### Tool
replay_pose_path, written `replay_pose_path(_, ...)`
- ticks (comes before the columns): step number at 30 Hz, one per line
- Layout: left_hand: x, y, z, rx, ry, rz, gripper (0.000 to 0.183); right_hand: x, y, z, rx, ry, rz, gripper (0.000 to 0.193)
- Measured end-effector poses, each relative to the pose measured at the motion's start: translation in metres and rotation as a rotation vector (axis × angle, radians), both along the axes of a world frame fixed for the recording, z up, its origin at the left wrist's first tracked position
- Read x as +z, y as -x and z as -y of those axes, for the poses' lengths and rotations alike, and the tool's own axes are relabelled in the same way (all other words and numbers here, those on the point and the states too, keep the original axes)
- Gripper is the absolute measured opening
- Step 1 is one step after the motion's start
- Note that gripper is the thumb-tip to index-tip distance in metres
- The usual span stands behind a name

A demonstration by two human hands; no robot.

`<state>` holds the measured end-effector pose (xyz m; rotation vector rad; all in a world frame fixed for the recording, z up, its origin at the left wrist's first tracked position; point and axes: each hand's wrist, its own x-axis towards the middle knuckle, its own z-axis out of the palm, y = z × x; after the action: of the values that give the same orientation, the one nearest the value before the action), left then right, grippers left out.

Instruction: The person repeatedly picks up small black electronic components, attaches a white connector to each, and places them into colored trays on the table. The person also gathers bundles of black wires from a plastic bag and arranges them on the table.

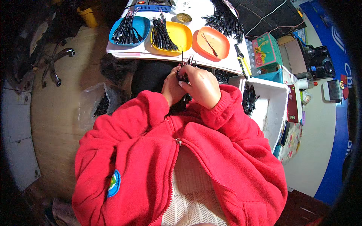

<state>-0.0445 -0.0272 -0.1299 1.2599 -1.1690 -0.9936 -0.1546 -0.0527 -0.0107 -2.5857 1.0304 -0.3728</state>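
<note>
Blue tray (141,23) at eleven o'clock, loaded with black cable pieces. Yellow tray (181,33) at twelve, likewise loaded. Orange tray (217,42) just right of it, nearly bare. All three sat on a white table (151,52). White box (272,101) at three o'clock held more black pieces. Clear plastic bag (94,103) lay at nine o'clock on the floor. Green carton (267,49) at two.

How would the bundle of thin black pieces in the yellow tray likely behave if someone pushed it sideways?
The bundle of black pieces looks like many loose thin strands, so it would probably spread rather than move as one. The pieces seem light. The yellow tray looks smooth and shallow, so it might itself slide on the white table.
</note>
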Motion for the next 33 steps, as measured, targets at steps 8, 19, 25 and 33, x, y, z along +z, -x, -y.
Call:
replay_pose_path(8,0.011,-0.005,-0.004,-0.063,0.036,-0.249,0.048,0.022,0.028,0.020,0.176,-0.068,0.306,0.018)
replay_pose_path(19,0.020,-0.003,-0.004,-0.098,-0.059,-0.376,0.043,-0.009,0.019,0.010,-0.046,-0.246,0.413,0.030)
replay_pose_path(25,0.019,-0.008,-0.001,-0.081,-0.008,-0.253,0.034,-0.014,0.009,0.013,-0.026,-0.326,0.422,0.015)
replay_pose_path(33,0.016,-0.038,-0.005,-0.357,-0.346,-0.667,0.050,0.012,0.069,0.005,-0.109,0.053,0.800,0.020)
